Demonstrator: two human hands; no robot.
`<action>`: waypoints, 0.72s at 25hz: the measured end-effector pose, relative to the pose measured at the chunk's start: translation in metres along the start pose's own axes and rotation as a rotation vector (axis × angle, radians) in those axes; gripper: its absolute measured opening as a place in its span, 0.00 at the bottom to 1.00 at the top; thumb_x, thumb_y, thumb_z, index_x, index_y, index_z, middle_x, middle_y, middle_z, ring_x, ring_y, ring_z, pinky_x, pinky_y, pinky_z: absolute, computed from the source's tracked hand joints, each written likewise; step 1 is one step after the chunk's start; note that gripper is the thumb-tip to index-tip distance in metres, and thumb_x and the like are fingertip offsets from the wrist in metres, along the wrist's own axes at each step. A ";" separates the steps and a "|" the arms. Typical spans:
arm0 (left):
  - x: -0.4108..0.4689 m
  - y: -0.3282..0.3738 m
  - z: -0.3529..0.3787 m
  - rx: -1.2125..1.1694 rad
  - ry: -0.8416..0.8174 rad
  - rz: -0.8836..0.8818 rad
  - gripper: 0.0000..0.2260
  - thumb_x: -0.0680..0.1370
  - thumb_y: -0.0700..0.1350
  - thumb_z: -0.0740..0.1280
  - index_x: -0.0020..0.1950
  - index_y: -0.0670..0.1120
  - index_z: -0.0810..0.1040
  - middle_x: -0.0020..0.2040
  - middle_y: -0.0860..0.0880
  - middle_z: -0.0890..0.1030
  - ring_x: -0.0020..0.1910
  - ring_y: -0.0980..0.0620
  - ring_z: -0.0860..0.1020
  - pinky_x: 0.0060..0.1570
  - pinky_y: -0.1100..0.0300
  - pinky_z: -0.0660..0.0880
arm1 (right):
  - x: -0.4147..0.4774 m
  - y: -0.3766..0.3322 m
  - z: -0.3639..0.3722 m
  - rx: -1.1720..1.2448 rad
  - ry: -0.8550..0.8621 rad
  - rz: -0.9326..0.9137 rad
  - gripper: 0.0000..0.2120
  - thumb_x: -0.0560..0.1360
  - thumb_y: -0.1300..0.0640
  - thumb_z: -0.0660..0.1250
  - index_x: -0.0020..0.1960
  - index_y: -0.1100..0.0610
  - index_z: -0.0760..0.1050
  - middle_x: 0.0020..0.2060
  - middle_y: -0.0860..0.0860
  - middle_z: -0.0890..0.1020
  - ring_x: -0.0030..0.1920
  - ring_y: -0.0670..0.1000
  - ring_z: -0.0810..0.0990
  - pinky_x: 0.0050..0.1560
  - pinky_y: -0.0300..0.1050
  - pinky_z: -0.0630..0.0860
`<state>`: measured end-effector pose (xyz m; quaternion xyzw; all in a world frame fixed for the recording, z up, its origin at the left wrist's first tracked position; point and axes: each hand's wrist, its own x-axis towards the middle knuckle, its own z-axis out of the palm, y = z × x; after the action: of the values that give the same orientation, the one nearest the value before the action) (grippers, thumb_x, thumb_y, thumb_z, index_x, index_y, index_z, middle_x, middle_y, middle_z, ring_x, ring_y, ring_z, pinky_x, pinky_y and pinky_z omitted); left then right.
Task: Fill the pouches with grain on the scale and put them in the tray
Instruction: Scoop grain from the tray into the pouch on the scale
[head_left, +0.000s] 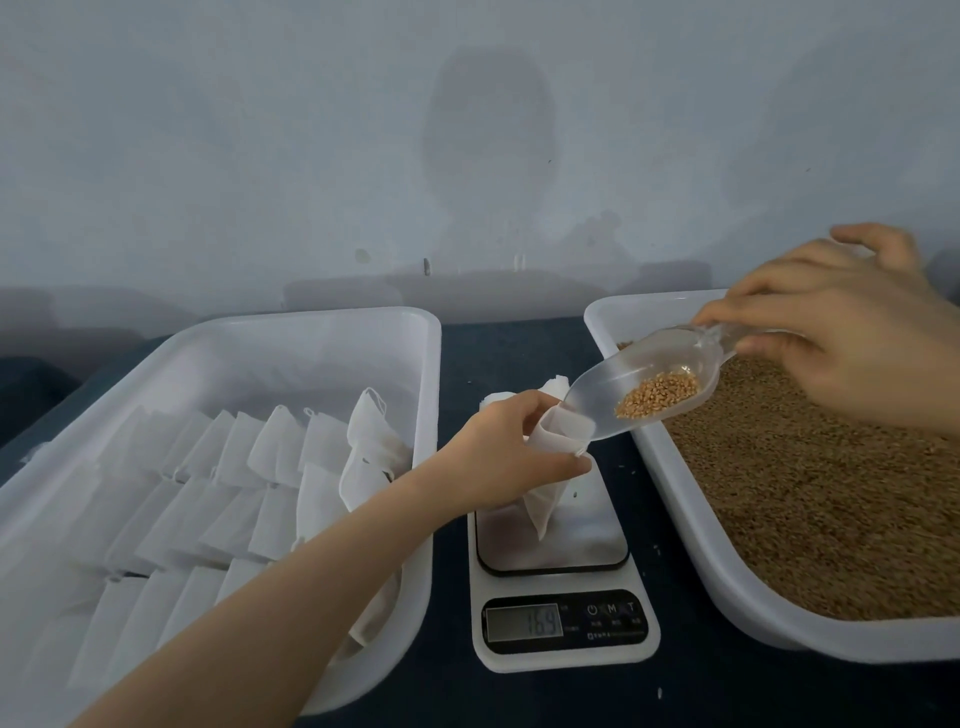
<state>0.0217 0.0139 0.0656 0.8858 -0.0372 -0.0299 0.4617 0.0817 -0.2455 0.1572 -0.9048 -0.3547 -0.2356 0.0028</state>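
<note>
filling step in hand, judged from the layout. lower centre of frame: scale (563, 597), display lit, digits too blurred to trust. on its steel platform stands the pouch (545, 499), thin white fabric, bottom corner touching the plate, mouth pulled open at the top. left hand (511, 447) comes in from lower left and pinches the pouch rim between thumb and fingers, holding the mouth wide. clear scoop (649, 389) rests its lip in that mouth, tilted down, a small heap of grain (658, 394) near the front. right hand (841, 338), upper right, closed around the scoop handle, little finger raised. lower left: tray (426, 364) with rows of white pouches lying overlapped. right: grain tray (623, 312), nearly full.

handling judgement: pouch is limp and very light, will not stand or stay open alone; hold at the rim, both sides of the mouth. once filled, bottom-heavy and floppy, so lift by gathered top or support from below. grain is loose, rolls and spills easily.
</note>
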 end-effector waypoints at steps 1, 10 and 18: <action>0.000 -0.001 0.000 -0.008 0.001 0.002 0.24 0.71 0.53 0.74 0.65 0.53 0.72 0.57 0.55 0.78 0.54 0.55 0.78 0.55 0.57 0.78 | 0.001 -0.001 -0.001 -0.015 -0.008 -0.007 0.17 0.71 0.50 0.59 0.56 0.47 0.81 0.48 0.45 0.81 0.55 0.55 0.76 0.66 0.55 0.52; 0.002 -0.003 0.000 -0.007 0.002 0.010 0.24 0.71 0.54 0.73 0.65 0.53 0.71 0.57 0.55 0.77 0.54 0.55 0.78 0.52 0.59 0.79 | 0.007 -0.002 0.000 -0.049 0.019 -0.037 0.13 0.72 0.57 0.70 0.55 0.46 0.81 0.47 0.46 0.82 0.53 0.56 0.77 0.64 0.55 0.52; 0.002 -0.003 0.000 -0.034 0.008 0.038 0.23 0.71 0.55 0.73 0.63 0.55 0.72 0.55 0.56 0.78 0.52 0.57 0.78 0.49 0.63 0.79 | 0.013 -0.011 -0.005 -0.067 0.012 -0.107 0.14 0.70 0.57 0.69 0.55 0.47 0.81 0.45 0.46 0.82 0.51 0.57 0.77 0.64 0.61 0.54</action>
<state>0.0243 0.0151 0.0630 0.8771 -0.0517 -0.0183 0.4772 0.0808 -0.2304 0.1658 -0.8826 -0.3946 -0.2525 -0.0381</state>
